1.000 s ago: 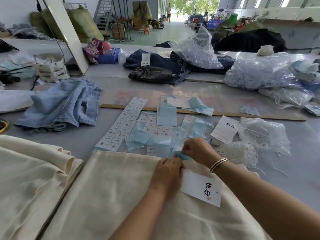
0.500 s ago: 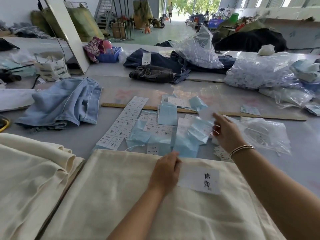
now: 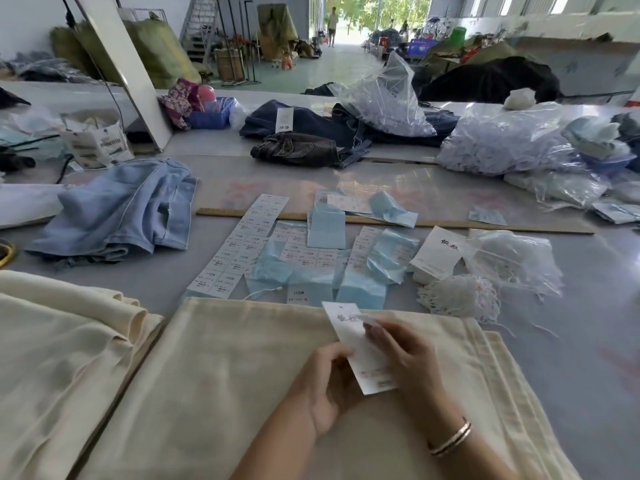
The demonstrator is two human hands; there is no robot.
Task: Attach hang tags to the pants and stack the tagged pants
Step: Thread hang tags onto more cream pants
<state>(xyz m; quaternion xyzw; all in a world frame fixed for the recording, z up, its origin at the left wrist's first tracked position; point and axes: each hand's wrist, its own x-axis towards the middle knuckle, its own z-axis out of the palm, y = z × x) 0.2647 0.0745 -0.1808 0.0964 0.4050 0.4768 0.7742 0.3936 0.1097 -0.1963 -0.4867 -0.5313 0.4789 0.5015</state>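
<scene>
Head view: both hands meet over the cream pants [image 3: 225, 382], which lie flat at 6 o'clock on the table [image 3: 588, 306]. The left hand [image 3: 327, 386] curls round the left edge of a white tag [image 3: 360, 351]; the right hand [image 3: 408, 358] pinches its right side, fingers laid across the card. The tag looks like light, stiff card that would crease if squeezed, so it is best taken by the edges, as now. The pants look soft, limp and fairly heavy, likely to sag unless lifted by the folded edge with both hands. String loops [image 3: 457, 299] lie at 2 o'clock from the hands, a spare tag pile [image 3: 438, 258] just beyond; sticker sheets [image 3: 242, 244] lie at 11 o'clock.
</scene>
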